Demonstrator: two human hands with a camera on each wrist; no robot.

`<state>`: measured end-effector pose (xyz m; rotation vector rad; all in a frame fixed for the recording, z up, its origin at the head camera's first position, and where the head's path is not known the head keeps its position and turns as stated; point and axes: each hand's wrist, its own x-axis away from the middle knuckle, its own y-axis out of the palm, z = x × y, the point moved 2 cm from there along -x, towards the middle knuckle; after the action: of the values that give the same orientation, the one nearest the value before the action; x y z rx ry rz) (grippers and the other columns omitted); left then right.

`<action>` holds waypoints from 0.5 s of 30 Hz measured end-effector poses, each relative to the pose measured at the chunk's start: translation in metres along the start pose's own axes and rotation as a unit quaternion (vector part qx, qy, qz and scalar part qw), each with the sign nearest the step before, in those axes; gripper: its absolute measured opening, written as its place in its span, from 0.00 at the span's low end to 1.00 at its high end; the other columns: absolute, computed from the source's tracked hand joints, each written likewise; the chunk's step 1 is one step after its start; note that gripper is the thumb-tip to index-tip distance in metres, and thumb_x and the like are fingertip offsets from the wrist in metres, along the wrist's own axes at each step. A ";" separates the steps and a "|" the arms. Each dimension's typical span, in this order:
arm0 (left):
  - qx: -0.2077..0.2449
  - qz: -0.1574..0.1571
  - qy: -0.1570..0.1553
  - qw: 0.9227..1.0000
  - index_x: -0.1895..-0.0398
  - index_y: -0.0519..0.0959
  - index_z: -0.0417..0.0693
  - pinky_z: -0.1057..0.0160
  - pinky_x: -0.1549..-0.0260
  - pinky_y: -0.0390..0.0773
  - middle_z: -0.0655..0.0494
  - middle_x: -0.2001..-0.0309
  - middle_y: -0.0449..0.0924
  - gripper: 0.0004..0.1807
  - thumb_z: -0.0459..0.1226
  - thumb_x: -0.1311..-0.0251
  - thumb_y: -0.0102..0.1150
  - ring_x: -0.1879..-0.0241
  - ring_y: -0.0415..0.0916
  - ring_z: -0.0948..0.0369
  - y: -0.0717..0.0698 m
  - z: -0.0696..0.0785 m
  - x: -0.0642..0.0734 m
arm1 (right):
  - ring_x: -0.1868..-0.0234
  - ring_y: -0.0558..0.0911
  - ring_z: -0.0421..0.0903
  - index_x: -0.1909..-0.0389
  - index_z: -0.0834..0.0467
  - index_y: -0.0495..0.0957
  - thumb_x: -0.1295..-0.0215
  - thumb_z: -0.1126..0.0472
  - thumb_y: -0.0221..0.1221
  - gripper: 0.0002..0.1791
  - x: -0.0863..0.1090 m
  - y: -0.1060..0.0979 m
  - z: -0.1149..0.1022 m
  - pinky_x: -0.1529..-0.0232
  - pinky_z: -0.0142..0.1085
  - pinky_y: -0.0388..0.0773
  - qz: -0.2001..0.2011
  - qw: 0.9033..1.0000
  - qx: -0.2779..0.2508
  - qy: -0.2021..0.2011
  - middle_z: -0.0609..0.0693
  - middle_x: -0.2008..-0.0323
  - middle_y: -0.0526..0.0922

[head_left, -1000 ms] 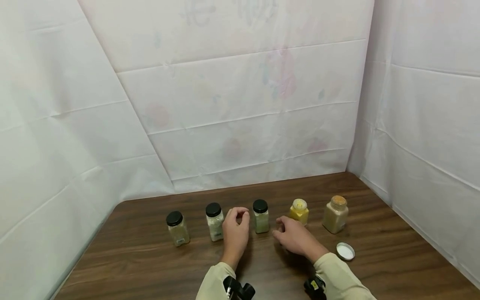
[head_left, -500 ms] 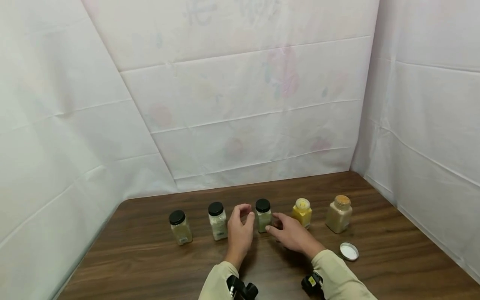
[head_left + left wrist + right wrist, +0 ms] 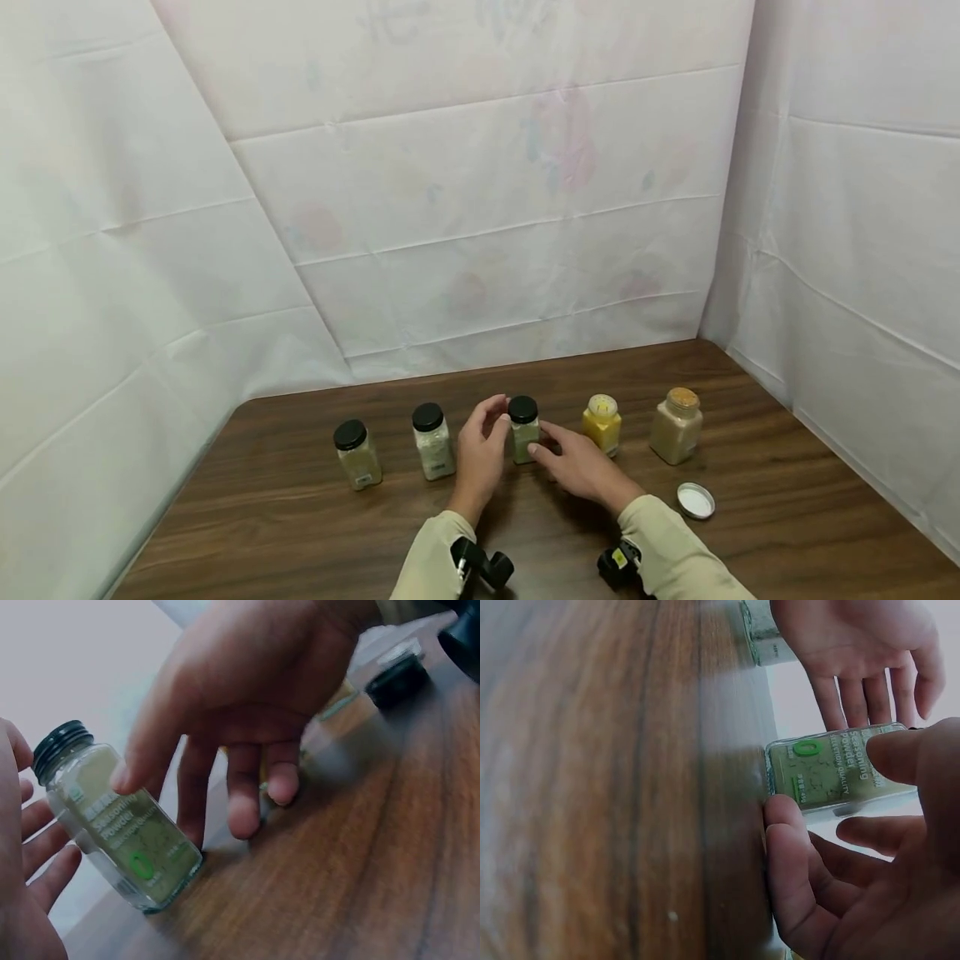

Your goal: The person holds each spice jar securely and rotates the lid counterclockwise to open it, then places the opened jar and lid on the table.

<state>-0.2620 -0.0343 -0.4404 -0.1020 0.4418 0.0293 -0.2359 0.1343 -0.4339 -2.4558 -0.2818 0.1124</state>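
Note:
A glass jar of green seasoning powder (image 3: 526, 442) with a black lid (image 3: 522, 408) stands upright between both hands. My right hand (image 3: 581, 467) holds it from the right, thumb (image 3: 900, 757) over the label and fingers along its side. "Seasoning Powder" is readable on the jar's label (image 3: 120, 825) in the left wrist view. On the jar's other side, my left hand (image 3: 480, 454) is raised with fingers loosely extended, its fingertips close by the lid. In the right wrist view this left hand (image 3: 855, 637) shows its palm and straight fingers.
Left of the hands stand two black-lidded jars, one pale (image 3: 435, 454) and one tan (image 3: 360, 464). To the right are a yellow jar (image 3: 602, 429) and a larger lidless beige jar (image 3: 675, 433). A loose lid (image 3: 696, 501) lies inside-up before it on the wooden table (image 3: 300, 533).
My right hand has moved left from beside the yellow jar to the green seasoning jar and taken hold of it. The left hand has shifted slightly toward that jar, fingers more spread.

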 end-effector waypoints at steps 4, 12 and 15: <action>0.013 -0.020 -0.003 1.000 0.39 0.77 0.41 0.57 0.44 0.74 0.46 0.44 0.80 0.17 0.29 0.28 0.53 0.43 0.77 0.53 -0.001 0.008 -0.004 | 0.65 0.83 0.41 0.26 0.59 0.63 0.25 0.43 0.53 0.35 -0.001 0.000 0.000 0.56 0.47 0.80 0.002 1.000 0.006 0.004 0.58 0.41 0.78; 0.011 -0.068 -0.014 0.998 0.39 0.78 0.38 0.61 0.45 0.74 0.41 0.40 0.78 0.18 0.28 0.28 0.51 0.41 0.75 0.51 -0.008 0.035 -0.002 | 0.66 0.84 0.43 0.25 0.59 0.62 0.24 0.44 0.52 0.34 -0.001 0.002 0.000 0.53 0.50 0.79 -0.005 1.000 0.012 0.005 0.62 0.36 0.74; 0.023 -0.089 -0.016 0.996 0.37 0.77 0.38 0.62 0.44 0.73 0.41 0.39 0.77 0.19 0.29 0.28 0.51 0.40 0.75 0.51 -0.008 0.035 -0.003 | 0.66 0.84 0.43 0.25 0.60 0.62 0.24 0.44 0.52 0.35 -0.002 0.002 0.001 0.50 0.52 0.78 -0.003 1.000 0.017 0.012 0.62 0.37 0.75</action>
<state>-0.2496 -0.0386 -0.4069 -0.0948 0.3991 -0.1536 -0.2370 0.1326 -0.4360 -2.4206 -0.2755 0.0841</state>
